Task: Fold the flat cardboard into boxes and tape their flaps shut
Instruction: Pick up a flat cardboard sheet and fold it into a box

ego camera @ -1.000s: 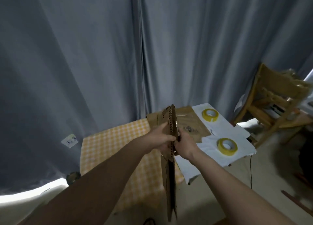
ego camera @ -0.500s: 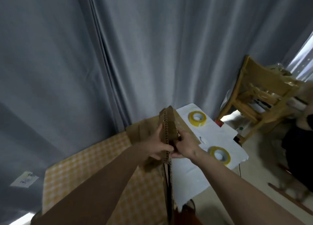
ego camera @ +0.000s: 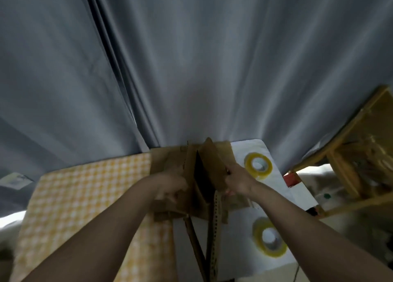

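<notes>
The brown cardboard [ego camera: 209, 171] stands on edge above the table [ego camera: 85, 188], its two walls pulled apart with a dark gap between. The left hand [ego camera: 170, 186] grips one wall, the right hand [ego camera: 238, 180] grips the other.

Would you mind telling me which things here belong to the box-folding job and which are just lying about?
Job: cardboard gripped by left hand and right hand; far tape roll; near tape roll.
Lying about: wooden chair; grey curtain; checked cloth.
</notes>
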Tool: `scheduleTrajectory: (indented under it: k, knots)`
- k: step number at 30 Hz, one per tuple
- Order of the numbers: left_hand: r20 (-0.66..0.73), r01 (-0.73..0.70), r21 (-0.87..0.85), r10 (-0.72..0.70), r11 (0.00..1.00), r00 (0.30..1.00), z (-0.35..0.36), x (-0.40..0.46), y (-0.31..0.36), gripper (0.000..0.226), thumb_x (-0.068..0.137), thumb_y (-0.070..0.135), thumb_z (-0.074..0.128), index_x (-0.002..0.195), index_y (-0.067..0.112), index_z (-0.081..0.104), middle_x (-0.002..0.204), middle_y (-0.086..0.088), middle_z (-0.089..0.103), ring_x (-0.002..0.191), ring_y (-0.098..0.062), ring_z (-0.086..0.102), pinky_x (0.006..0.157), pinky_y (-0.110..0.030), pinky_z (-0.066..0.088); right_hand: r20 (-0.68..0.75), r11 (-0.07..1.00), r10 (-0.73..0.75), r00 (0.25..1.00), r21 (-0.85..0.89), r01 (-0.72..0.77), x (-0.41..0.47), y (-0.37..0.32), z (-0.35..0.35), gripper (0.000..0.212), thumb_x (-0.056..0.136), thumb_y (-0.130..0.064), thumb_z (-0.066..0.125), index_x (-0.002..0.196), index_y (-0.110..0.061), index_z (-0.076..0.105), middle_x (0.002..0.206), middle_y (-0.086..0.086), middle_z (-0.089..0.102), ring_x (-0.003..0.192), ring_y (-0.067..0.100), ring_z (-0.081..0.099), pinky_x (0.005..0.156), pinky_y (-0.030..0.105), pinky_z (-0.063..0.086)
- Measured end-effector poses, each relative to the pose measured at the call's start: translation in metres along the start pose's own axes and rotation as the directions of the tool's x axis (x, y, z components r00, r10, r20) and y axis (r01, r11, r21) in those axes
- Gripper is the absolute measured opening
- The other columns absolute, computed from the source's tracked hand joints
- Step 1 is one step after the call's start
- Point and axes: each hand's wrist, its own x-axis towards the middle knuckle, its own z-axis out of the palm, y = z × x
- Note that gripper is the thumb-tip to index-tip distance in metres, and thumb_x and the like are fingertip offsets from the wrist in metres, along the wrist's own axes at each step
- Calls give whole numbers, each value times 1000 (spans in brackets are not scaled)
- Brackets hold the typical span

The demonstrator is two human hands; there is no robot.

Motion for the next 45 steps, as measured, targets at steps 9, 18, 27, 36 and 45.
scheduleTrajectory:
  k: [9, 18, 27, 36, 45]
  knots:
    - [-15, -107, -272, 107, 956, 994, 1, 75, -21, 28, 96, 2, 50, 122, 11, 53, 104, -16, 69, 85, -27, 69, 75, -40, 58, -163, 975, -210, 964, -109, 194, 79, 49, 10, 18, 90, -10, 45, 104, -13, 55, 93, 7, 62, 78, 18, 57, 56, 21, 41]
    - [-277, -394, -270, 321, 878, 906, 36, 88, -66, 30, 92, -1, 50, 121, 4, 56, 118, -30, 61, 106, -45, 60, 98, -56, 43, -315, 882, -469, 825, -133, 451, 94, 88, 40, 8, 85, -17, 57, 87, -10, 55, 80, 7, 61, 64, 26, 65, 53, 38, 57]
    - [-406, -543, -242, 424, 804, 810, 119, -29, -123, 30, 94, -4, 47, 109, 21, 55, 102, -8, 66, 94, -23, 64, 78, -38, 56, -363, 868, -401, 841, 143, 475, -31, 142, 66, 14, 85, -12, 63, 82, 2, 62, 67, 19, 62, 54, 31, 58, 62, 50, 55]
    - [-275, -372, -286, 297, 883, 915, 138, -54, -171, 28, 92, -2, 49, 112, 16, 55, 102, -12, 65, 87, -25, 64, 59, -32, 58, -295, 927, -367, 882, -30, 375, -53, 172, 68, 26, 86, -13, 65, 98, 11, 61, 77, 15, 59, 65, 24, 56, 55, 34, 50]
    - [-235, -284, -304, 217, 910, 947, 149, -32, -182, 34, 94, 2, 49, 126, 15, 48, 116, -16, 59, 98, -28, 60, 68, -34, 53, -375, 953, -280, 884, 0, 302, -14, 184, 83, 5, 85, -13, 67, 84, -7, 67, 83, 16, 69, 72, 36, 68, 71, 49, 57]
